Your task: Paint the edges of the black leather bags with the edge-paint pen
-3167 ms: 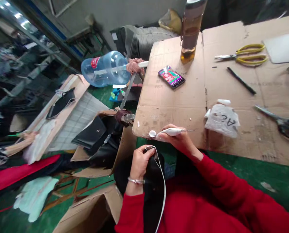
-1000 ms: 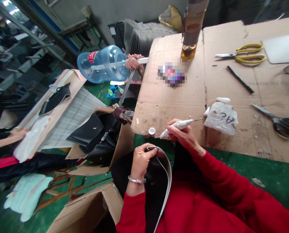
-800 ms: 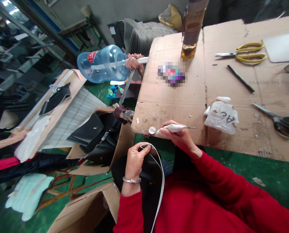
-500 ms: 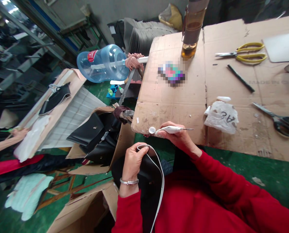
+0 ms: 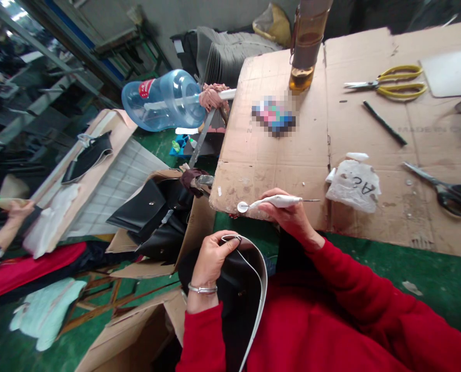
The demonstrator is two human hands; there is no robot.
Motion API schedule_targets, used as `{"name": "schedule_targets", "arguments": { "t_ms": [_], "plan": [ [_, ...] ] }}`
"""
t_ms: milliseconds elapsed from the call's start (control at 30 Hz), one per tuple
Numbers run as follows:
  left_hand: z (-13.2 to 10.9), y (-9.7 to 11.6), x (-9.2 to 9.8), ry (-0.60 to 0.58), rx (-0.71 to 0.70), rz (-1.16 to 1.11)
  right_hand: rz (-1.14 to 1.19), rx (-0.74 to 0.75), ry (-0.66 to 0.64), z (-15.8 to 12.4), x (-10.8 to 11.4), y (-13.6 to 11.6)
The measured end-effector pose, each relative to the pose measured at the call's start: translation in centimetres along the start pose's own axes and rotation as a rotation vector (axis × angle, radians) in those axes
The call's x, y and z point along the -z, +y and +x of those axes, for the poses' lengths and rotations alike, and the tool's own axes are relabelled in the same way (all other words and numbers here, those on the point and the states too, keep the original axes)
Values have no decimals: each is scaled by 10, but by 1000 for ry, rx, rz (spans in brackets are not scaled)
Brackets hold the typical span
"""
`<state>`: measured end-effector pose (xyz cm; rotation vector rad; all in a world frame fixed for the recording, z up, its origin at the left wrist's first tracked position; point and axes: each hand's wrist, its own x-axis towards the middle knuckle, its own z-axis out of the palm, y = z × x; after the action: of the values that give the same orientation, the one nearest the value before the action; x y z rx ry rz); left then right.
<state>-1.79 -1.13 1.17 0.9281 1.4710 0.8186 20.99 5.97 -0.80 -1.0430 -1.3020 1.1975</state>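
Note:
My left hand (image 5: 211, 258) pinches the upper edge of a black leather-like bag piece (image 5: 236, 289) between thumb and fingers. The piece hangs over my lap, and its pale edge (image 5: 261, 289) curves down toward me. My right hand (image 5: 292, 219) is closed round a slim white-handled tool (image 5: 280, 201), held almost level, with a thin metal rod sticking out at its right end. The tool's narrow left end reaches a small round white cap (image 5: 242, 207) at the table's near left corner. I cannot tell whether its tip touches inside the cap.
Cardboard covers the table (image 5: 276, 160). On it are a tea bottle (image 5: 310, 46), yellow-handled scissors (image 5: 400, 82), black-handled scissors (image 5: 447, 191), a black stick (image 5: 384, 123) and a crumpled plastic bag (image 5: 354, 187). Left stand a box of black bags (image 5: 147, 212), a water jug (image 5: 164, 101) and a co-worker's hand (image 5: 19, 212).
My right hand and the white-handled tool have shifted right and slightly up, while the cap stays put. My left hand has dropped a little with the bag piece. The co-worker's hand moved left.

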Motion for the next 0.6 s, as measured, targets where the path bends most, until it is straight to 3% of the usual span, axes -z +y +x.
{"name": "schedule_targets", "arguments": {
  "t_ms": [133, 267, 600],
  "plan": [
    [2, 2, -2, -32, -5, -7, 179, -109, -195, 2, 11, -3],
    [4, 3, -5, -83, 53, -35, 231, -109, -364, 4, 16, -10],
    [6, 3, -10, -113, 58, -48, 224, -93, -420, 5, 13, -11]
  ]
}}
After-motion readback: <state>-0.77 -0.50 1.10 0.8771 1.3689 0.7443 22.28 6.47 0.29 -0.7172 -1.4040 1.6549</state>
